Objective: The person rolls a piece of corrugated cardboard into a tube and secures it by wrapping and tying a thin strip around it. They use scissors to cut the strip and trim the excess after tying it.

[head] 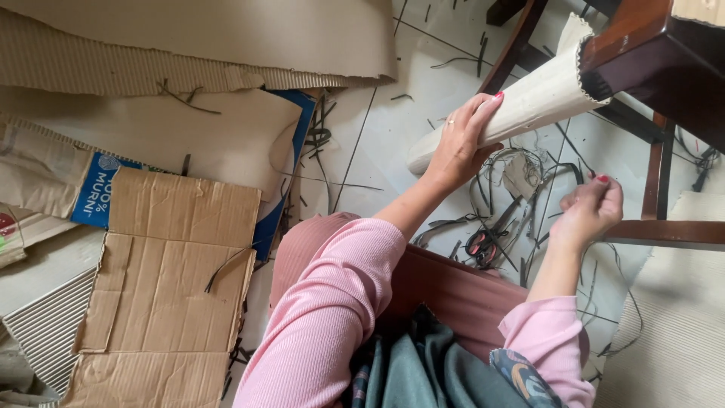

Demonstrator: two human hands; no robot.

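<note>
My left hand grips a rolled tube of pale corrugated cardboard near its middle; the tube slants up to the right, its far end against a dark wooden chair. My right hand hovers lower right of the tube with fingers pinched together, seemingly on a thin dark strip; what it pinches is too small to tell for sure. Under the hands, scissors with red and black handles lie on the white tiled floor among dark thin strips. Both arms wear pink sleeves.
Flattened brown cardboard sheets cover the floor at left, one with a blue printed panel. A large corrugated sheet lies along the top. More pale corrugated sheet is at the right. Chair legs and rungs stand close by my right hand.
</note>
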